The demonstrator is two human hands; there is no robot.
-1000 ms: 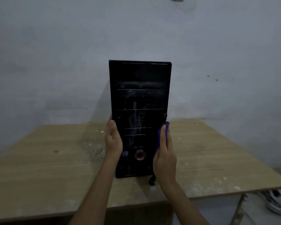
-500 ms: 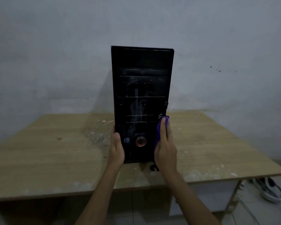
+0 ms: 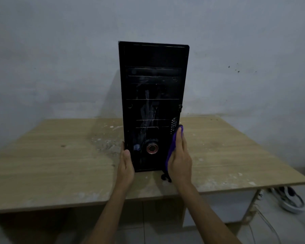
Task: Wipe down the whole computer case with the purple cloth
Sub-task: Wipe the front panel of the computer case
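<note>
Left hand gripping computer case, right hand flat on purple cloth; dusty wooden table, grey wall.

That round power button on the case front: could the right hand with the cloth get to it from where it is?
Probably yes. The right hand presses the purple cloth on the case's right edge, beside the round button, with nothing between them.

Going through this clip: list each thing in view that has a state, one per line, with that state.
computer case: upright on the table, front panel smeared with dusty streaks
purple cloth: pressed flat against the case's lower right edge
right hand: fingers straight, pressing the cloth to the case
left hand: holds the case's lower left edge
table: top speckled with pale dust and flecks
</note>
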